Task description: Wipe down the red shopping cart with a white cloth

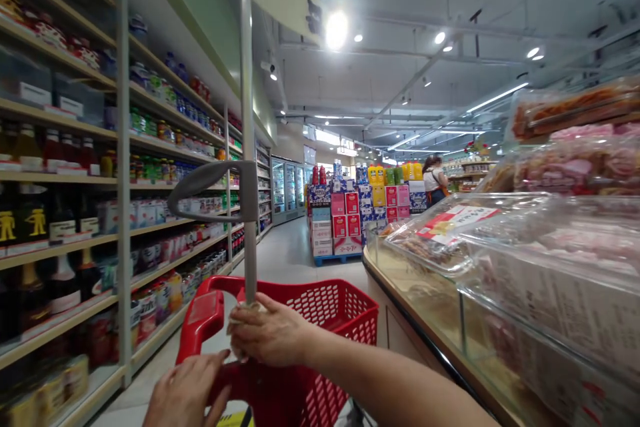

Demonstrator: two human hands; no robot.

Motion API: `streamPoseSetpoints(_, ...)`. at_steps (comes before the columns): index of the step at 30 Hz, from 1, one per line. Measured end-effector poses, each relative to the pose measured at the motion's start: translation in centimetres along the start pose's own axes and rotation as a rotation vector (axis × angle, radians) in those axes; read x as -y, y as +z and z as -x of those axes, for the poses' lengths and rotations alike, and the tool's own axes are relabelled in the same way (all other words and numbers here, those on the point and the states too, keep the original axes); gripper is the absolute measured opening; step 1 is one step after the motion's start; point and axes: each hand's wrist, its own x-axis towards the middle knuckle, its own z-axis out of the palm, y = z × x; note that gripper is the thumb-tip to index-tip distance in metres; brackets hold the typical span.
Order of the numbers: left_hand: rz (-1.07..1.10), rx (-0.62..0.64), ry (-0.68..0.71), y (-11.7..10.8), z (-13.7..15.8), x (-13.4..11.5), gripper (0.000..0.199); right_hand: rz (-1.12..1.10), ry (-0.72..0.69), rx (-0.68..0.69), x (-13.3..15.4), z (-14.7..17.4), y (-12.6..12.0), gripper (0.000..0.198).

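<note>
While the basket (350, 310) sits right in front at the bottom, its pole (246, 93) stands straight up from the near end, so that's kind of the star of the view. Basket's bright red plastic with rows of little slots in the sides; the pole is dull silvery metal with a dark grey looped handle (210, 188) sticking out to the left partway up.

Right hand (273, 333) comes across from the right, fingers curled closed around a crumpled pale cloth (256, 307), pressed against the bottom of the pole where it meets the red plastic. Left hand (187, 387) is lower down, loosely open with thumb and fingers apart, at the red frame by the near end (can't tell how firmly it's touching, tbh).

Room-wise, stocked shelves (125, 193) run along the left, and a glass-sided case (415, 280) with packed food trays (540, 240) crowds the right, its dark edge near the basket. Bare floor (280, 243) runs ahead between the shelves and a stack of boxes (345, 220), with another person (436, 183) well past the case.
</note>
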Motion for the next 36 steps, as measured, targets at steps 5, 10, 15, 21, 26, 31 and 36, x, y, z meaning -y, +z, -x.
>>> streamPoseSetpoints(5,0.094,0.089,0.031,-1.0,-2.1,2.2,0.026,-0.128,0.188,0.033,1.4,1.0,0.7,0.033)
streamPoseSetpoints(10,0.094,0.006,0.017,-0.9,-2.1,-0.4,0.029,-0.312,0.350,-0.067,4.3,3.2,2.5,0.033)
streamPoseSetpoints(15,0.049,-0.053,0.022,-1.1,-1.6,-5.8,0.036,-0.576,0.688,-0.291,6.3,5.0,1.6,0.037)
streamPoseSetpoints(21,0.198,0.002,0.158,-0.5,-2.5,-9.0,0.030,-0.786,0.859,-0.334,4.4,9.2,-0.7,0.040)
streamPoseSetpoints(26,0.289,0.096,0.013,1.3,-4.5,-7.3,0.035,-0.889,1.138,-0.382,2.5,11.4,-0.6,0.041)
streamPoseSetpoints(31,0.234,0.064,0.027,2.8,-4.9,-9.6,0.036,-0.840,1.151,-0.386,2.0,9.8,-2.0,0.048)
streamPoseSetpoints(36,0.270,0.053,0.166,2.5,-5.0,-9.7,0.037,-0.722,1.192,-0.229,0.4,10.1,-3.2,0.044)
